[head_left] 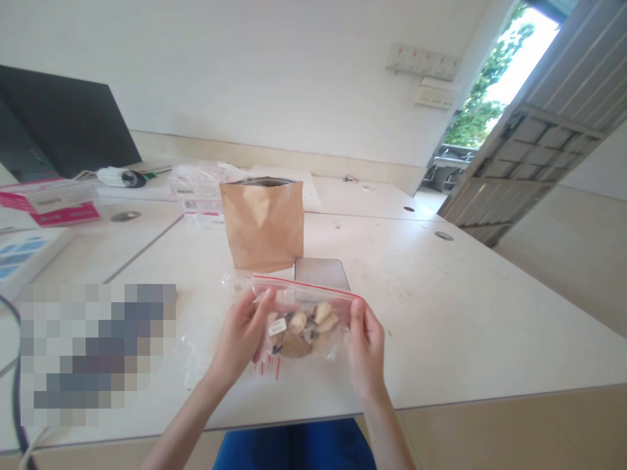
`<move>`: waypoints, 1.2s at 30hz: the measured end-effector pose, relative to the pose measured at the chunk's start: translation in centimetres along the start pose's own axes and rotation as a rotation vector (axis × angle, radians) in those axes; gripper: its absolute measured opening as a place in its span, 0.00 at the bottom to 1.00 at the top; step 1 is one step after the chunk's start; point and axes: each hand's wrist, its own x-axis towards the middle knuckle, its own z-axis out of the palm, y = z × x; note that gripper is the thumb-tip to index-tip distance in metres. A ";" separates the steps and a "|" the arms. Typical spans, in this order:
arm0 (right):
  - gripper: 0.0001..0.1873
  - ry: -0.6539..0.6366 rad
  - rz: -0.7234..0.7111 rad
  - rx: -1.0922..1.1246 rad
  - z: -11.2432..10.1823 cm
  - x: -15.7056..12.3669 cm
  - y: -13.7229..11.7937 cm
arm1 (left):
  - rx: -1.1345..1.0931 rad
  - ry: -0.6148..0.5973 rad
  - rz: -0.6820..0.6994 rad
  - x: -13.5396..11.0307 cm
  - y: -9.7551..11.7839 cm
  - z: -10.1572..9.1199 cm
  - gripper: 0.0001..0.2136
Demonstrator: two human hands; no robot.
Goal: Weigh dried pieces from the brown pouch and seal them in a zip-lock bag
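Note:
A clear zip bag (337,336) with a red strip along its top hangs between my two hands, above the table's front part. Inside it are several pale and dark pieces, which look like dried slices, and a small white label (277,327). My left hand (247,326) pinches the bag's left upper corner. At the right upper corner, my right hand (366,343) grips it between thumb and fingers. Behind the bag lies a flat silver-grey device (321,273), partly covered by it. An upright brown paper pouch (264,225) stands farther back, its top edge open.
More clear bags with red strips (270,369) lie under my left hand. Pink-and-white boxes (68,202) and clear-wrapped packs (200,186) stand at the back left, near a black monitor (68,121). A blurred-out patch (108,352) covers the left front. A cable (18,365) runs along the left edge.

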 end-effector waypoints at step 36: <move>0.21 0.062 -0.122 -0.267 -0.2 -0.1 1.6 | -0.006 0.245 -0.037 -2.3 -4.1 -0.1 0.19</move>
